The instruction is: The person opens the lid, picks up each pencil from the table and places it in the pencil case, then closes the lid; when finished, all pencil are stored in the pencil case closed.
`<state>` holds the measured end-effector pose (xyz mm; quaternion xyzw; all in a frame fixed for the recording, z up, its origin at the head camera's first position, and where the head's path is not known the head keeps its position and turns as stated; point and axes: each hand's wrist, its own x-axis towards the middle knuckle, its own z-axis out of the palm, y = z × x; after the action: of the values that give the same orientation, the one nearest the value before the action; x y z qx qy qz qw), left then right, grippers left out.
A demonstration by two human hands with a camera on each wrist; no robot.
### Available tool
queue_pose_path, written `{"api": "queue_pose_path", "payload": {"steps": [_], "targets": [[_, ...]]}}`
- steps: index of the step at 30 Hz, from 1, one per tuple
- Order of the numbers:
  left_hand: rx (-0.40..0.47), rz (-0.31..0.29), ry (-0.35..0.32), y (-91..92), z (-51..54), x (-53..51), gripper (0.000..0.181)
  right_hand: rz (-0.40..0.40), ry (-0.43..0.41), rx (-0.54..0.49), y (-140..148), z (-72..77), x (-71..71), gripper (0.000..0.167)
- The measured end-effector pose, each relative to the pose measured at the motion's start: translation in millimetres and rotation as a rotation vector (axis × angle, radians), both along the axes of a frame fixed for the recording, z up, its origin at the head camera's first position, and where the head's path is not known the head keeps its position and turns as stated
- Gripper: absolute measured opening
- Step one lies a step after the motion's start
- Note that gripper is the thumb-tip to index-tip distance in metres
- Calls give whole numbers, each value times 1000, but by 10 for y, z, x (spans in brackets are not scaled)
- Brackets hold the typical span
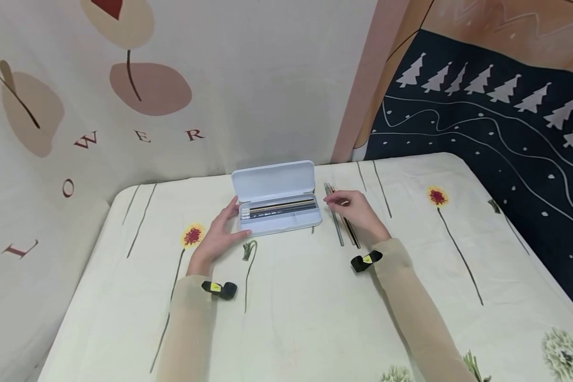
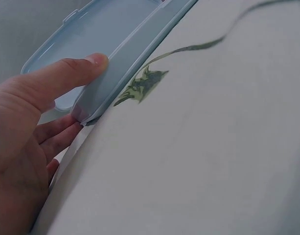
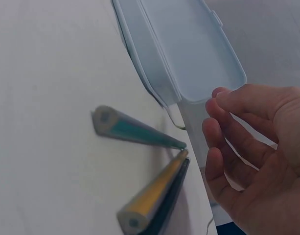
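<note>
A light blue pencil case stands with its lid raised at the back of the table. Several pencils lie side by side in its rear part; the front part shows a small divider. My left hand grips the left end of the case, thumb on the front wall and fingers round the corner. To the right of the case lie loose pencils: a green one, a yellow one and a dark one. Over their far ends hovers my right hand, fingers loosely bent, nothing between them.
A white cloth printed with flowers covers the table. Behind it hangs a pale curtain, and a dark cloth with white trees hangs at the right. Each wrist carries a black camera strap.
</note>
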<state>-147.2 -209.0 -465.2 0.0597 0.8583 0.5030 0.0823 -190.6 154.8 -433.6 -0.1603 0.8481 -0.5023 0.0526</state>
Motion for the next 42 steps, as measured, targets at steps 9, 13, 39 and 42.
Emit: {"api": "queue_pose_path", "payload": {"steps": [9,13,39,42], "targets": [[16,0,-7,-1,8,6,99,-52,9,23,145,21,19,20],[16,0,-6,3,13,8,98,-75,1,17,200,20,47,20],[-12,-3,6,9,16,13,97,-180,-98,62,325,-113,188,23],[-12,-3,8,8,11,8,97,-187,-121,76,321,-132,191,25]]}}
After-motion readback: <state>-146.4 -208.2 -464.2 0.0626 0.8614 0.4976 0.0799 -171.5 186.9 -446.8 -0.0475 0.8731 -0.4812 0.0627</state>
